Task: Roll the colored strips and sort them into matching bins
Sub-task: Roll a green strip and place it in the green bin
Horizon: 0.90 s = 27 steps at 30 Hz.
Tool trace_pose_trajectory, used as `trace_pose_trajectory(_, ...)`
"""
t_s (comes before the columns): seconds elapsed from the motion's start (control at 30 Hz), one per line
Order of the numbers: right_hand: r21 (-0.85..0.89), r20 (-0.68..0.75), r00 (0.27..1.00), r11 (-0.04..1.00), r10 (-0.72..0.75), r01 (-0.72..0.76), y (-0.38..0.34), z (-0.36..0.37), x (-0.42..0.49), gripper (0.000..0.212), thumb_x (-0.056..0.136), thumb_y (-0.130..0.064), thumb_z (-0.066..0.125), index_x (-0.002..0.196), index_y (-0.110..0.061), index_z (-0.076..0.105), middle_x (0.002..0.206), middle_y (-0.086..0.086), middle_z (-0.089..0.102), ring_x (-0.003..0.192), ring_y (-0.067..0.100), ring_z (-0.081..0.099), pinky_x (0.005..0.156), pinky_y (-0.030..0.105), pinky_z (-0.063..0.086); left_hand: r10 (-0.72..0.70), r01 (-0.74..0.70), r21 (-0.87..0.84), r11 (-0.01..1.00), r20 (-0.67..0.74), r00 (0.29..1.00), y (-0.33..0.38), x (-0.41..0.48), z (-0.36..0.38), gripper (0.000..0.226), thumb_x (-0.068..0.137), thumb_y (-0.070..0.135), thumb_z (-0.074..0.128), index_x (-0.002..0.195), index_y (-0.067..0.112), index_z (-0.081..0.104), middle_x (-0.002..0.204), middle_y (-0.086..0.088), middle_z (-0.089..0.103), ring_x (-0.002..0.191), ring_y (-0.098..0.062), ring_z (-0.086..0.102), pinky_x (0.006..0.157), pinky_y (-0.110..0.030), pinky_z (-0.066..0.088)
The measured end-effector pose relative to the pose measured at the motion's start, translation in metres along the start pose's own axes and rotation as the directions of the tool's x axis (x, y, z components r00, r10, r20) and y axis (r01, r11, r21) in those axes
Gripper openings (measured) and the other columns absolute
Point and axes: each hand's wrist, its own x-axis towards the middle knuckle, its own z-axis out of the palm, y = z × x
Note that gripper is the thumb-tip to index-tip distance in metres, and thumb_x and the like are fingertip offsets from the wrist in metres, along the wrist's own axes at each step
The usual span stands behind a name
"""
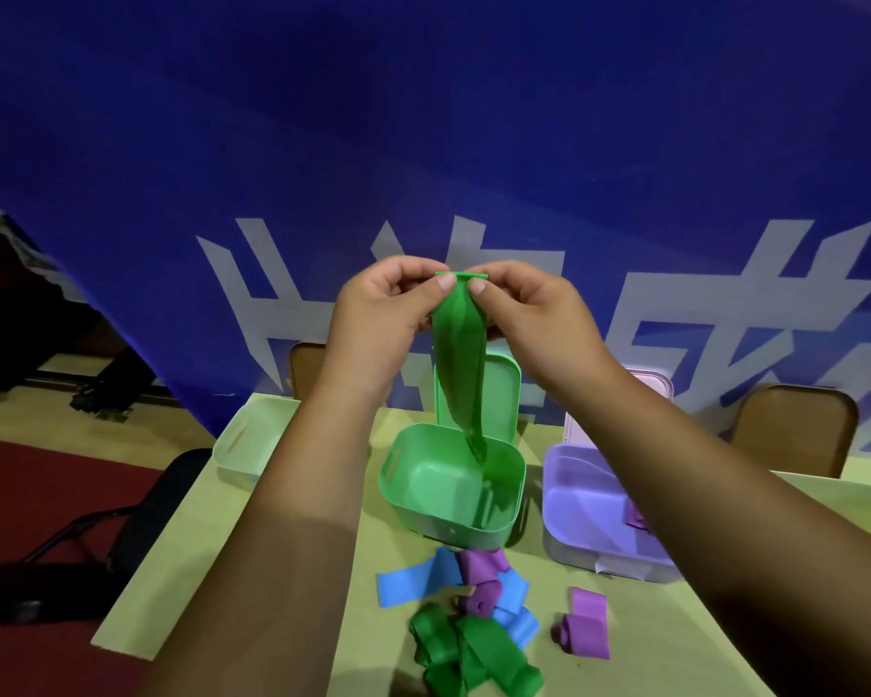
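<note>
Green strip [459,364] hangs at mid-frame. Its top edge is pinched between thumb and fingers of both hands, the left hand [378,319] at the left corner and the right hand [529,314] at the right. Behind them, a blue banner [423,143] carries large white characters, cut off and partly hidden by the arms, so they cannot be read. The strip is smooth and matte with a lengthwise crease. It narrows downward, and its lower end reaches the back rim of the open green bin [426,513]. A purple bin [574,495] stands at right and a pale bin [242,445] at left. Loose strips [466,616] in blue, purple and green lie at lower centre on the yellow-green table [675,636].
</note>
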Motion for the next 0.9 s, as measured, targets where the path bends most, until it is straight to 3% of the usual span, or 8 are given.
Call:
trace_pose_trajectory(0.17, -0.008, 0.002, 1.0, 1.0, -0.02, 0.02, 0.0, 0.003, 0.003, 0.015, 0.105, -0.023, 0.069, 0.118, -0.02, 0.076, 0.102, 0.0, 0.082, 0.1, 0.018, 0.079, 0.096, 0.049, 0.063, -0.015, 0.015, -0.034, 0.999, 0.017, 1.0, -0.002, 0.003, -0.002, 0.011, 0.099, 0.014, 0.078, 0.11, 0.013, 0.079, 0.103, -0.01, 0.081, 0.096, -0.025, 0.078, 0.088, -0.041, 0.065)
trace_pose_trajectory(0.33, -0.027, -0.007, 0.999, 0.999, -0.046, 0.045, -0.001, 0.008, 0.009, 0.014, 0.103, -0.017, 0.071, 0.117, -0.015, 0.075, 0.095, -0.008, 0.081, 0.091, 0.002, 0.076, 0.082, 0.023, 0.059, -0.032, 0.032, -0.081, 0.996, 0.007, 0.999, -0.003, 0.006, -0.003, 0.009, 0.098, 0.016, 0.079, 0.107, 0.017, 0.08, 0.105, -0.01, 0.081, 0.098, -0.027, 0.076, 0.093, -0.048, 0.062)
trace_pose_trajectory(0.47, -0.032, -0.014, 0.999, 0.999, -0.031, 0.03, -0.004, 0.011, 0.014, 0.011, 0.104, -0.016, 0.069, 0.114, -0.014, 0.075, 0.096, 0.0, 0.081, 0.092, 0.014, 0.078, 0.084, 0.034, 0.065, -0.039, 0.039, -0.092, 0.995, -0.001, 0.999, 0.001, 0.006, -0.005, 0.013, 0.099, 0.016, 0.077, 0.112, 0.012, 0.079, 0.106, -0.012, 0.081, 0.1, -0.03, 0.077, 0.091, -0.045, 0.062)
trace_pose_trajectory(0.53, -0.042, -0.002, 0.999, 0.999, -0.033, 0.033, -0.005, 0.011, 0.018, 0.01, 0.105, -0.016, 0.068, 0.112, -0.015, 0.075, 0.094, 0.001, 0.081, 0.09, 0.016, 0.078, 0.08, 0.033, 0.064, -0.034, 0.033, -0.093, 0.995, -0.009, 0.999, 0.003, 0.007, -0.006, 0.014, 0.1, 0.014, 0.076, 0.113, 0.009, 0.078, 0.107, -0.014, 0.081, 0.098, -0.028, 0.077, 0.091, -0.047, 0.062)
trace_pose_trajectory(0.63, -0.043, 0.024, 0.999, 0.998, -0.035, 0.036, -0.007, 0.011, 0.021, 0.011, 0.106, -0.015, 0.066, 0.11, -0.017, 0.076, 0.091, 0.001, 0.081, 0.087, 0.015, 0.079, 0.077, 0.028, 0.061, -0.03, 0.028, -0.093, 0.995, -0.021, 0.999, 0.004, 0.008, -0.008, 0.016, 0.1, 0.013, 0.076, 0.115, 0.009, 0.077, 0.109, -0.014, 0.08, 0.106, -0.037, 0.077, 0.096, -0.055, 0.061)
trace_pose_trajectory(0.8, -0.05, 0.055, 0.998, 0.998, -0.039, 0.041, -0.008, 0.011, 0.021, 0.013, 0.107, -0.014, 0.064, 0.109, -0.018, 0.076, 0.093, 0.004, 0.081, 0.089, 0.02, 0.079, 0.085, 0.038, 0.065, -0.036, 0.034, -0.114, 0.993, -0.013, 0.999, 0.004, 0.007, -0.011, 0.019, 0.101, 0.01, 0.074, 0.119, 0.004, 0.076, 0.11, -0.016, 0.08, 0.107, -0.038, 0.077, 0.088, -0.043, 0.065)
trace_pose_trajectory(0.9, -0.057, 0.059, 0.998, 0.998, -0.031, 0.035, -0.008, 0.012, 0.02, 0.013, 0.108, -0.015, 0.063, 0.111, -0.017, 0.076, 0.095, 0.006, 0.081, 0.091, 0.023, 0.08, 0.09, 0.048, 0.065, -0.043, 0.04, -0.105, 0.994, -0.022, 0.999, 0.004, 0.007, -0.011, 0.017, 0.1, 0.012, 0.075, 0.117, 0.006, 0.077, 0.107, -0.014, 0.081, 0.105, -0.036, 0.078, 0.088, -0.043, 0.066)
